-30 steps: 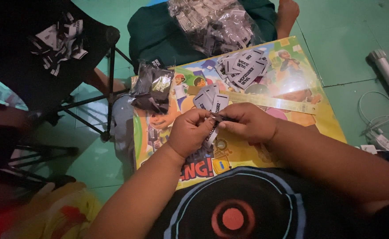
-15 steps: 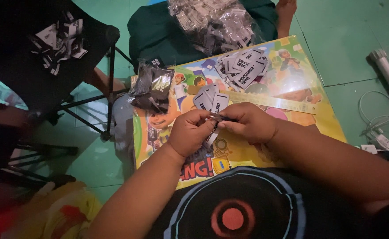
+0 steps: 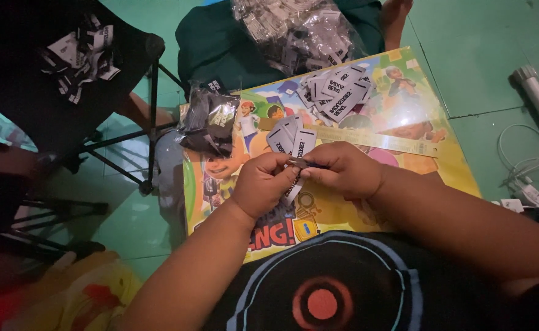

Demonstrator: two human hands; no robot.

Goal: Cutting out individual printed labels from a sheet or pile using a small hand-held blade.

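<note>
Left hand (image 3: 263,184): centre of the frame, fingers curled in, its grip pinched shut on one end of a small grey tag (image 3: 298,164).
Right hand (image 3: 342,170): just right of the left hand, knuckles up, its grip closed on the other end of the same tag; the fingertips of both hands meet over it.
Small grey tag: held between the two hands just above the board, at the middle of the frame; a pale strip hangs down from it below the fingers.
Colourful board (image 3: 367,202): a cartoon-printed panel lying flat across the person's lap and the green floor (image 3: 484,55), filling the centre and right of the frame.
Loose tags (image 3: 291,140): a few grey tags lying on the board just above the hands.
Tag pile (image 3: 337,92): a larger heap of the same grey tags on the board, upper centre.
Yellow ruler (image 3: 392,140): flat on the board, running from behind the right hand toward the right.
Dark bag (image 3: 211,119): a crumpled shiny bag at the board's upper left edge.
Clear bag (image 3: 294,27): top centre, stuffed with more tags, resting on dark green cloth.
Folding stool (image 3: 67,67): upper left, black seat with tags scattered on it.
White cable (image 3: 521,165): right edge, coiled on the floor.
</note>
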